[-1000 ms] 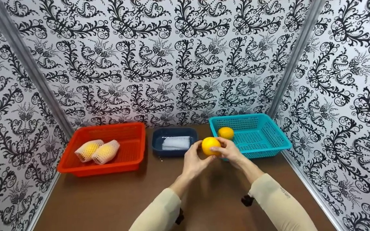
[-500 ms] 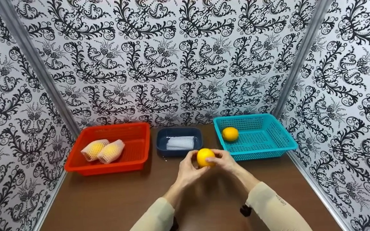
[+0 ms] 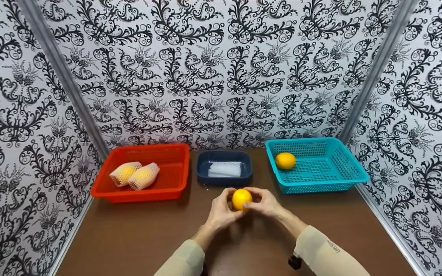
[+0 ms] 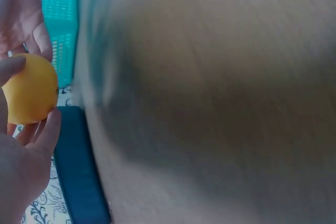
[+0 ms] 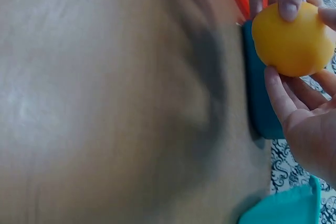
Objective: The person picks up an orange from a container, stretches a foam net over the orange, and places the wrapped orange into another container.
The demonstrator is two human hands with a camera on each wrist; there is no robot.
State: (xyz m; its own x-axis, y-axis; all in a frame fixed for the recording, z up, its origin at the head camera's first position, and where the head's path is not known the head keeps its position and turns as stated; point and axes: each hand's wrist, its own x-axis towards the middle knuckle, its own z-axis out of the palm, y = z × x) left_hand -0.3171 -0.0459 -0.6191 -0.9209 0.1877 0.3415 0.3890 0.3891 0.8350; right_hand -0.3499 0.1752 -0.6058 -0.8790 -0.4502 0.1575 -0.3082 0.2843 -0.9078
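Between both hands, above the brown table, is a bare orange (image 3: 241,199). My left hand (image 3: 220,214) grips its left side, thumb below and fingers round the far side. From the right, my right hand (image 3: 268,204) holds it with thumb in front and fingers behind. The right wrist view shows the orange (image 5: 294,40) with fingertips of both hands on its skin. Behind the hands stands a navy tray (image 3: 225,181) with white foam netting (image 3: 225,169) inside. A second orange (image 3: 285,160) lies in the left end of the teal basket (image 3: 317,186).
At the left stands a red basket (image 3: 140,194) with two net-wrapped yellow fruits, one a netted fruit (image 3: 144,176) lying against the other. Patterned wall panels (image 3: 213,76) enclose the brown table (image 3: 148,237) at the back and sides. Small white specks lie before the navy tray.
Both hands have brought the orange down and nearer, from in front of the teal basket to before the navy tray. The view has shifted, so the containers appear farther right.
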